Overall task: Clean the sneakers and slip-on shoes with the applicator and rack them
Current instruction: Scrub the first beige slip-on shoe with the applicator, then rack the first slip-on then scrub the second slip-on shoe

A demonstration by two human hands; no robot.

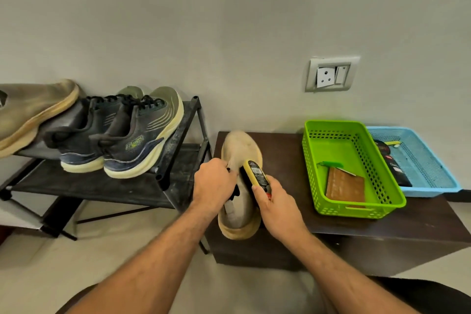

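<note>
L hand (214,181) grips slip-on (240,150), R hand (274,205) applicator (256,174)

You have four shoes before you: two sneakers (112,135) on the rack (178,135), one slip-on shoe (33,112) beside them there, and a second slip-on shoe (240,150) on the table (280,155). One applicator (256,176). Two baskets: one green basket (356,201), one blue basket (433,186). Two hands (214,181).

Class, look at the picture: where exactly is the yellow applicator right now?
The yellow applicator is low in the centre of the head view, held in the right hand against the tan slip-on shoe on the dark table, left of the green basket.
</note>
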